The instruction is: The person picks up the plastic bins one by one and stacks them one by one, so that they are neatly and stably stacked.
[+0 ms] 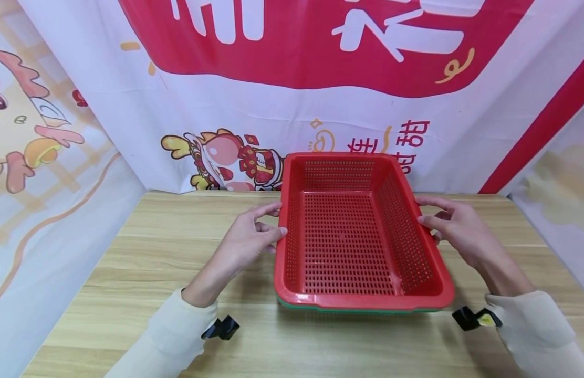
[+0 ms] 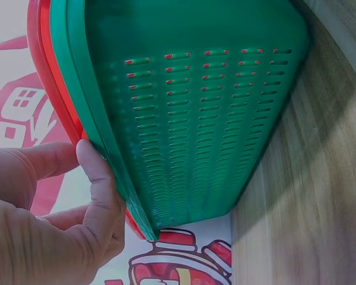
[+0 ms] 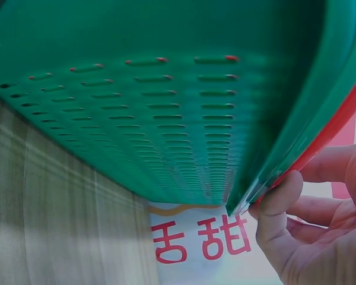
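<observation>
A red plastic basket [image 1: 341, 236] with slotted walls sits nested inside a green basket [image 2: 184, 119]. In the head view only a thin green edge shows below the red front rim. My left hand [image 1: 249, 233] pinches the red basket's rim on the left side, thumb on top of the edge. On the opposite side my right hand [image 1: 455, 226] grips the same red rim between thumb and fingers. From the right wrist view, the green basket's slotted side [image 3: 160, 113] stands on the tabletop, with the red rim just over its own.
The baskets stand on a wood-grain table [image 1: 178, 262]. Behind it hangs a white and red printed cloth [image 1: 292, 115], close to the baskets' far end. Another patterned cloth [image 1: 51, 157] hangs at the left. Black straps [image 1: 221, 328] show at both wrists.
</observation>
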Available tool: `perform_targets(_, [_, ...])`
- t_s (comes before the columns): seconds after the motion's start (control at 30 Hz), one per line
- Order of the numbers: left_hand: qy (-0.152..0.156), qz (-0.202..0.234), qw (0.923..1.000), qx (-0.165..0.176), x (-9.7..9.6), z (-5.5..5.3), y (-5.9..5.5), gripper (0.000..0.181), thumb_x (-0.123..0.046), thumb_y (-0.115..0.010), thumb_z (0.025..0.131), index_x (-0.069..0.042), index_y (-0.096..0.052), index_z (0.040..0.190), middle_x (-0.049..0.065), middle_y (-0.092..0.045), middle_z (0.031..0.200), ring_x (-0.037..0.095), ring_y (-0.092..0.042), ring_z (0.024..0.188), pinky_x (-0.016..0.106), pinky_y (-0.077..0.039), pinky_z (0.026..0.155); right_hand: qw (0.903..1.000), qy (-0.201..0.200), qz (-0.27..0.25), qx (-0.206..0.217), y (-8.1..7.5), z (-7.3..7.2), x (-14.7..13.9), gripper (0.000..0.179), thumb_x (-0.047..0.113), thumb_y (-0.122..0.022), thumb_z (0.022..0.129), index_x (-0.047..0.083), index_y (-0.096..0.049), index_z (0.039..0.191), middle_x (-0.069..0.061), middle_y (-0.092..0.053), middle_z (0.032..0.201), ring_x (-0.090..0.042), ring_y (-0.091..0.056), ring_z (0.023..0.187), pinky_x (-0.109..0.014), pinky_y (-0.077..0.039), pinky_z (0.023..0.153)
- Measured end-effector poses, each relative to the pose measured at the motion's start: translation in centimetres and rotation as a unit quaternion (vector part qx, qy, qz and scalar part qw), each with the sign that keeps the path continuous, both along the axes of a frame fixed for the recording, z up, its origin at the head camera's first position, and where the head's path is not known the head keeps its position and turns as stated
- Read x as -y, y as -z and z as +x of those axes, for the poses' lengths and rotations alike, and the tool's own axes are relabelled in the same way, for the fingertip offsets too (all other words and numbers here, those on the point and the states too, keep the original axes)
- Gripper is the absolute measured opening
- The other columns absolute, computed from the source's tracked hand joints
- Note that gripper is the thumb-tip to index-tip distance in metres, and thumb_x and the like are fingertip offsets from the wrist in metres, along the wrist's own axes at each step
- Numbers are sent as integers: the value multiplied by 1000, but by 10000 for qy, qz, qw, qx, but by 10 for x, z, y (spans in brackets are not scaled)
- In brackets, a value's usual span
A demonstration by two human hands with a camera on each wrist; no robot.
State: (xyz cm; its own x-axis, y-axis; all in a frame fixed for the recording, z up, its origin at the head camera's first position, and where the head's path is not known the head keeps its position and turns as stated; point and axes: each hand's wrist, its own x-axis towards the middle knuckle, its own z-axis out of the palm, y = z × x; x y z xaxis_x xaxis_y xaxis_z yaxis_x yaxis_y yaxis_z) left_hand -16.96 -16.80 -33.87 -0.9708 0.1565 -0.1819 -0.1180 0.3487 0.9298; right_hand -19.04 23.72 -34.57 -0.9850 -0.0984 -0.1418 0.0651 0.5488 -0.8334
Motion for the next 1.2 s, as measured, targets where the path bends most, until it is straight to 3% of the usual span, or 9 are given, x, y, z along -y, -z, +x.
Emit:
perform_targets(0.4, [-47,-202,9998,15,0,1,1,61,-18,-72,99,-21,-50,156,7,-64,134,20,-75,89,30,-63,78,10000,22,-41,-65,4,2,-1,63,31,-63,105,11,-42,161,-2,-76,114,-13,-74,86,-29,-65,76])
perform_targets(1.2, [24,-277,9996,-75,4,0,5,60,-22,-72,99,-24,-51,155,2,-56,145,24,-69,113,34,-64,85,9998,49,-167,-108,6,4,0,64,32,-63,105,13,-41,161,2,-73,116,-14,-73,90,-29,-65,78])
